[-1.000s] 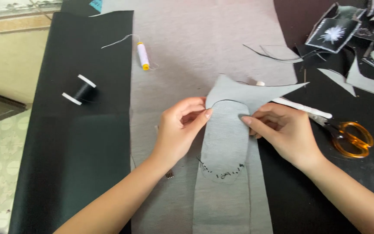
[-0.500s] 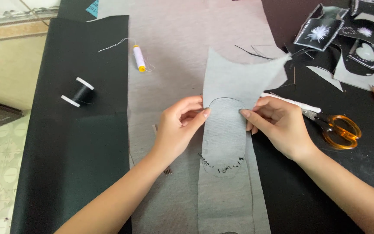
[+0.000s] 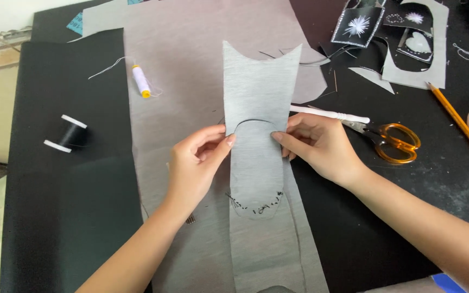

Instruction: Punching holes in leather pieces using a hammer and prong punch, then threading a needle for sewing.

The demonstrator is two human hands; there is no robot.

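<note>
Both hands aligning a grey cut-out on the table.
Left hand [image 3: 199, 163] and right hand [image 3: 316, 146] pinch its curved edges [image 3: 256, 157]; next, judged: smoothing flat.

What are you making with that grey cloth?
A person is pressing a rounded grey fabric piece onto a longer grey strip, left hand on one side, right hand on the other. Dark stitches run round the piece's bottom curve. Nearby on the black table lie orange-handled scissors, a black thread spool, a white thread spool and a pencil. What it will become can't be told.
</note>
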